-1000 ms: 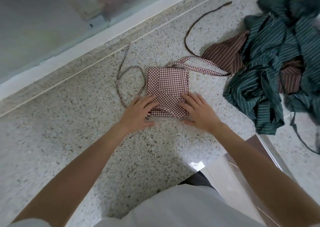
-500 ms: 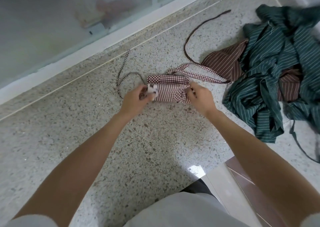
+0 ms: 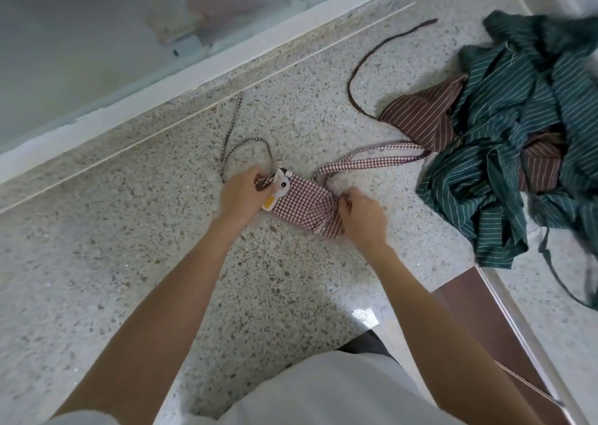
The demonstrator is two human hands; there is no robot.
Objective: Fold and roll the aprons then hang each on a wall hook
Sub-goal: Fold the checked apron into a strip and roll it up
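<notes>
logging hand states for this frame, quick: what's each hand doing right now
Left hand: closed, gripping the left end of the rolled gingham apron.
Right hand: closed, gripping the apron's right end.

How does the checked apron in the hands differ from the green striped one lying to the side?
The checked apron is red-and-white, rolled tight and gripped at both ends; the green apron is white-striped, crumpled loose and untouched. Both lie on the speckled floor.
</notes>
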